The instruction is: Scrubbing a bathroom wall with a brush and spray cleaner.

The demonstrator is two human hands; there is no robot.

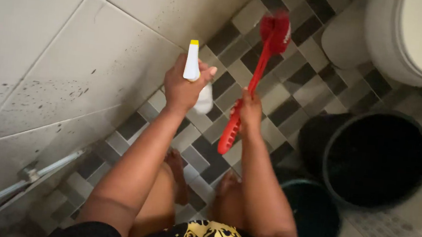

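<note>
Two hands full: a white bottle in the left, a red brush in the right, both held over the checkered floor.

The left hand [183,87] wraps its grip tight round the white bottle [194,75], yellow cap [194,42] pointing far, toward the speckled wall tiles [70,67], seemingly ready to dispense. The right hand [249,112] closes on the red brush [258,71] midway along its handle, bristle head held far and clear of the floor tiles [297,91]. A black bucket [374,156] and a smaller dark pail [315,218] stand to the right, the toilet base [386,43] farther off.

Black bucket [374,156] and toilet [412,40] block right; tiled floor [277,89] ahead open
</note>
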